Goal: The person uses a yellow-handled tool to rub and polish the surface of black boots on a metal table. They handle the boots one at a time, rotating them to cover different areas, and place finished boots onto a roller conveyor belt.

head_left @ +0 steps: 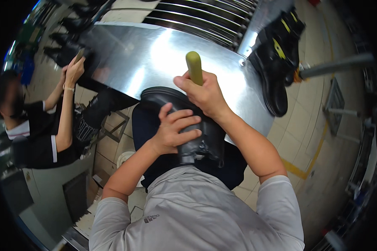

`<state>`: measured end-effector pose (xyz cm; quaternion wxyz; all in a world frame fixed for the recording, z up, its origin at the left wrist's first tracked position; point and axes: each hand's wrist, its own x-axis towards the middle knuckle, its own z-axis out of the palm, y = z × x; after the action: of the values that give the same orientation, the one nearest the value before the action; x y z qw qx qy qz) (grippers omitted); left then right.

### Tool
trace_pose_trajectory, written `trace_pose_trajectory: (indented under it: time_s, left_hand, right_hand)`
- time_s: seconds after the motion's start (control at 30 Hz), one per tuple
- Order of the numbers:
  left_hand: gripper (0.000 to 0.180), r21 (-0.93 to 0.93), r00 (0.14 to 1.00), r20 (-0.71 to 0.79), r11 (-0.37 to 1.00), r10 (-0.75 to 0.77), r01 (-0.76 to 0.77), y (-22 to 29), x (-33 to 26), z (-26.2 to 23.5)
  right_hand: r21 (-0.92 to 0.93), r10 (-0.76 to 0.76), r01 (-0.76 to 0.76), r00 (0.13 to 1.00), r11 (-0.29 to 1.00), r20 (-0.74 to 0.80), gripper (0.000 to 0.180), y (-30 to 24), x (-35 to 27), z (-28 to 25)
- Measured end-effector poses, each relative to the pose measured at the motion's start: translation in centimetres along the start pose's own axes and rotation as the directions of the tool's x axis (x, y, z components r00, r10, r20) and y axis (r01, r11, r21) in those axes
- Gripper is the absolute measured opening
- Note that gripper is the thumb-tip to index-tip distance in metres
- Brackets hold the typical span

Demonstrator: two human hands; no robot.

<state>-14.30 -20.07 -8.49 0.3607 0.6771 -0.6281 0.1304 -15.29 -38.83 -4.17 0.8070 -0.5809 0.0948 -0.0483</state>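
Looking down in the head view, I see the right grip [204,93] closed firmly round a yellow-green handle [193,69], whose lower end is hidden; the left grip [174,129] is loosely spread, fingers laid over a black boot [211,136]. The boot is under the left grip and just below the right, across the person's lap, its toe overlapping the desk's near edge. I'd call the work midway: boot and tool are both in hand, but I can't tell what on the boot is done or left. Ahead of the right grip, the metal desk [222,62] offers bare room as far as the rods [197,19]; to its right, the standing boots [276,58] limit that side. Well left of both grips, a co-worker [42,121] sits near the desk's end.
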Motion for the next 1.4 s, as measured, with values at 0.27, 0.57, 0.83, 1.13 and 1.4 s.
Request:
trace_pose_trajectory:
  time_s: [0.27, 0.57, 0.83, 1.13, 1.4]
  left_hand:
    - [0.041, -0.118, 1.000, -0.012, 0.993, -0.012, 0.010, -0.9, -0.9, 0.7]
    - [0.060, -0.180, 0.996, -0.087, 0.984, -0.023, 0.007, -0.7, -1.1, -0.1]
    - [0.038, -0.010, 0.937, -0.324, 0.991, -0.132, 0.136, -0.1, -0.1, -5.1]
    - [0.071, -0.410, 0.783, -0.257, 0.797, -0.567, 0.443, -1.0, -12.7, -7.0]
    - [0.059, -0.271, 0.818, -0.091, 0.804, -0.568, 0.529, -0.9, -11.8, -8.1]
  right_hand:
    - [-0.104, 0.088, -0.087, 0.996, 0.991, 0.007, 0.030, -0.7, 5.3, 6.2]
    - [-0.078, 0.068, -0.058, 0.987, 0.995, 0.144, 0.026, 0.0, 8.7, 12.6]
    - [-0.186, -0.278, 0.301, 0.950, 0.935, 0.139, 0.038, -9.2, 6.7, 5.4]
    - [0.090, -0.154, 0.177, 0.963, 0.980, -0.219, 0.043, -1.5, -0.4, -1.8]
    - [0.534, 0.183, -0.032, 0.955, 0.845, -0.233, 0.027, 4.7, 0.1, 2.3]
